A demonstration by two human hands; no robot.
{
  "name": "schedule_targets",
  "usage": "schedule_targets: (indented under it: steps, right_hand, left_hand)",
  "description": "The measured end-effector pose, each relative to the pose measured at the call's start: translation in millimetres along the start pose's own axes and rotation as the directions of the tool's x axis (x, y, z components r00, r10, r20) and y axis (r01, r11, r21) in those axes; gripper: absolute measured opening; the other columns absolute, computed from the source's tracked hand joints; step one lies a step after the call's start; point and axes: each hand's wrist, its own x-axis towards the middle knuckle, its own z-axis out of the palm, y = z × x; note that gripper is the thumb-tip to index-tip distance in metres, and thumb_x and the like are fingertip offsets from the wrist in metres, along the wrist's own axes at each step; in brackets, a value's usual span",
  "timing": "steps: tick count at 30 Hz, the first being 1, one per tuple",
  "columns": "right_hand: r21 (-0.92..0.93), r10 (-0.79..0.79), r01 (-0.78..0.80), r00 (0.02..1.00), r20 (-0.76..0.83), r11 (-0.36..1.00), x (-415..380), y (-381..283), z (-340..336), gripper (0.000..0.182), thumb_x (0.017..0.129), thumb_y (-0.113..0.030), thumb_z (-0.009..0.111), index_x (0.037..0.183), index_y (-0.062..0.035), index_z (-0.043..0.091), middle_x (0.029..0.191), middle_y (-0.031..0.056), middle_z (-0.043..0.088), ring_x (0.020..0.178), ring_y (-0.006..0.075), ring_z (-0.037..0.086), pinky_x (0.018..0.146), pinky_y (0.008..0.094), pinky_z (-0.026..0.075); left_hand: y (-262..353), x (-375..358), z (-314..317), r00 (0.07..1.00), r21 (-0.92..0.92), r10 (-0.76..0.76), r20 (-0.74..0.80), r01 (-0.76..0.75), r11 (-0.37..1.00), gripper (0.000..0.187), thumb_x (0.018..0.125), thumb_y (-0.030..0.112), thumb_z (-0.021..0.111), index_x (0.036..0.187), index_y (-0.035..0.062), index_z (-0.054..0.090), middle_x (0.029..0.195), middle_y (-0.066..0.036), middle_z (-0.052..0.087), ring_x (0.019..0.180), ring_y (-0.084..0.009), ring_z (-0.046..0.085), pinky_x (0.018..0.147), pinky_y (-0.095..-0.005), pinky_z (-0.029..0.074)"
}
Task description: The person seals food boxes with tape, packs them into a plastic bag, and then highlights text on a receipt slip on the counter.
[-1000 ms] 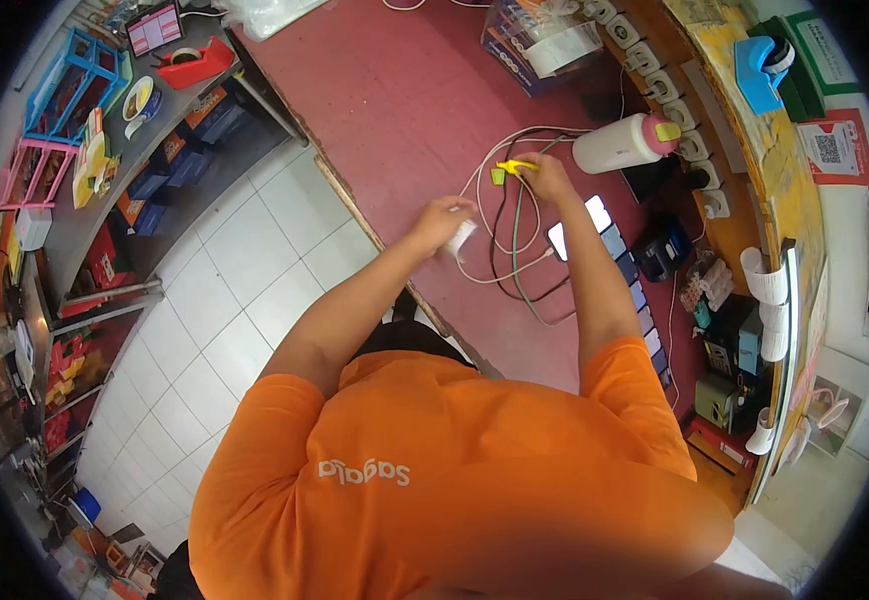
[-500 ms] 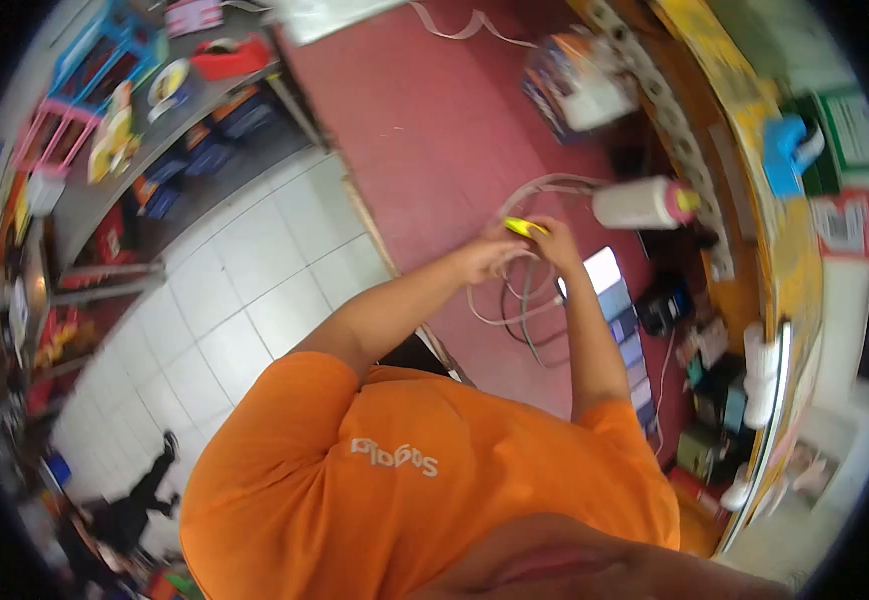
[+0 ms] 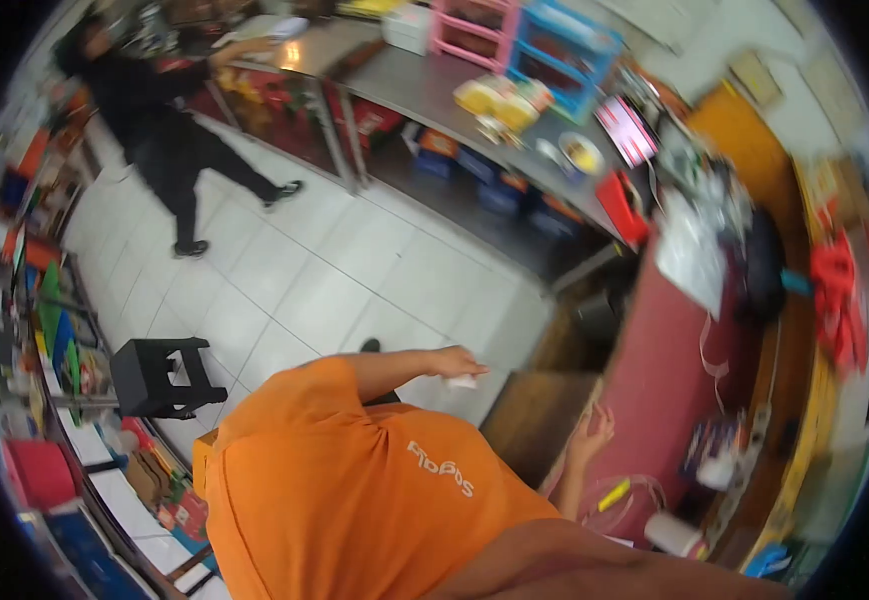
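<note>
My left hand (image 3: 457, 362) reaches out over the tiled floor, its fingers closed on a small white scrap (image 3: 463, 382). Lower and to the right, my right hand (image 3: 592, 435) is raised at the edge of the red tabletop (image 3: 660, 400), fingers apart and holding nothing. Beside its wrist, a slim yellow tool (image 3: 615, 495) lies on the red surface. A pale looped cable (image 3: 645, 490) surrounds that tool. A whitish bottle (image 3: 673, 535) lies just beyond the loops.
A brown wooden surface (image 3: 530, 425) lies between my hands. A person in black (image 3: 160, 120) stands by the far counter. A black stool (image 3: 165, 375) stands on the floor at left. Metal shelving (image 3: 475, 165) with pink and blue racks runs along the back.
My view has swung left. My hands have parted; the yellow tool they held now lies on the tabletop, and my left hand has moved out over the floor with a white scrap.
</note>
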Motion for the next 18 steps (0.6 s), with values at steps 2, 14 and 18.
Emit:
schedule_targets:
  steps: [2, 14, 18]
  right_hand:
    - [0.272, -0.151, 0.108, 0.978, 0.144, 0.956, 12, -96, 66, 0.018, 0.083, -0.01, 0.06, 0.1, -0.0067, 0.062, 0.117, 0.015, 0.053, 0.11, 0.0325, 0.047, 0.095, 0.0415, 0.035]
    - [0.688, -0.697, 0.164, 0.325, 0.639, 0.707, -39, -510, 356, 0.016, 0.085, -0.01, 0.059, 0.099, -0.004, 0.064, 0.092, 0.0106, 0.064, 0.081, 0.0204, 0.062, 0.066, 0.0309, 0.049]
    - [0.448, -0.352, -0.195, 0.387, 0.852, 0.873, -33, -505, 475, 0.019, 0.087, -0.015, 0.059, 0.101, -0.0042, 0.063, 0.088, 0.0091, 0.065, 0.081, 0.0184, 0.062, 0.071, 0.0306, 0.051]
  left_hand:
    - [-44, -72, -72, 0.975, -0.089, -0.04, -0.219, 0.021, 0.996, 0.052, 0.083, 0.056, 0.055, 0.084, 0.0056, 0.069, 0.079, -0.01, 0.061, 0.076, -0.0165, 0.055, 0.068, -0.0304, 0.045]
    - [-293, -374, -347, 0.527, -0.561, -0.297, -0.796, -0.461, 0.687, 0.04, 0.079, 0.011, 0.061, 0.118, 0.0009, 0.056, 0.102, -0.012, 0.061, 0.088, -0.02, 0.06, 0.073, -0.0336, 0.051]
    - [-317, -403, -478, 0.448, -0.436, -0.225, -0.865, -0.45, 0.779, 0.043, 0.082, 0.018, 0.062, 0.121, 0.0016, 0.054, 0.103, -0.011, 0.059, 0.086, -0.0197, 0.057, 0.073, -0.0297, 0.048]
